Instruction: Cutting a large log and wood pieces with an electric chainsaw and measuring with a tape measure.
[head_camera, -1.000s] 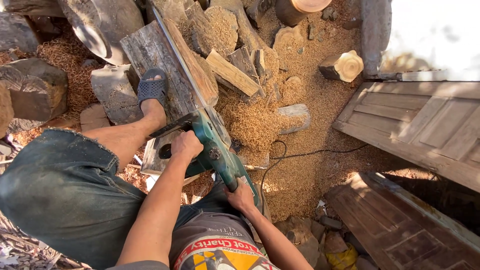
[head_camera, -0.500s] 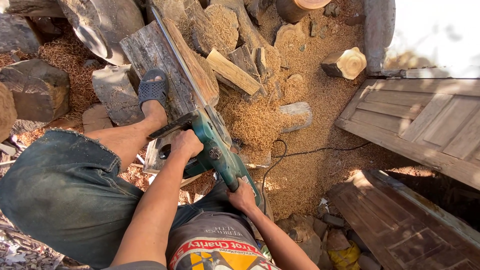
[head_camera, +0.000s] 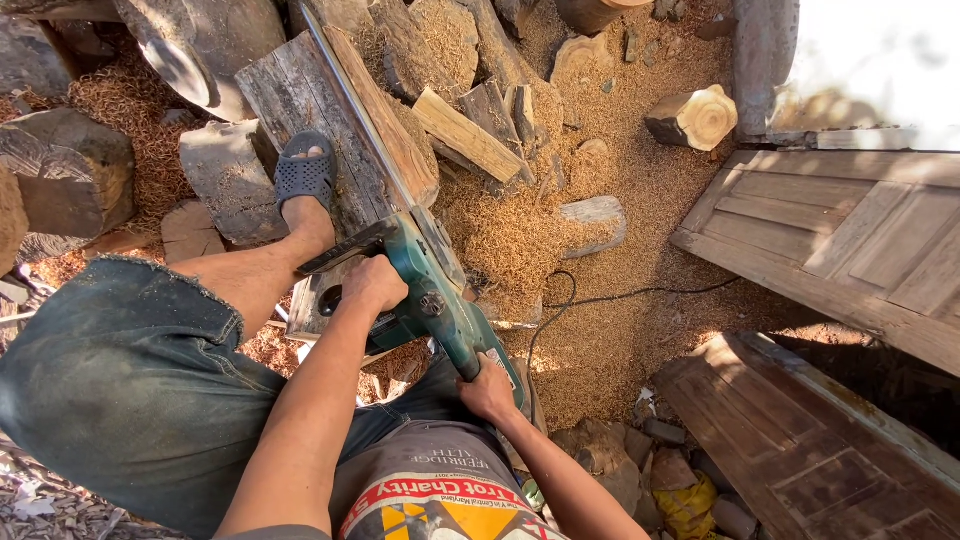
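saw: green electric chainsaw (head_camera: 440, 300), likely heavy, rigid; bar lies along the far plank (head_camera: 330, 120)
left hand (head_camera: 375, 283): wrapped round front handle
right hand (head_camera: 487, 390): clenched on near rear grip

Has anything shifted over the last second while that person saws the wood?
Hardly anything. The left hand keeps its grip on the front handle of the green chainsaw, and the right hand stays on the rear handle. The blade still lies along the plank, with the sandalled foot pinning it. The sawdust and cable look unchanged.

Left hand (head_camera: 375, 283) forward, right hand (head_camera: 487, 390) back — fingers clenched.
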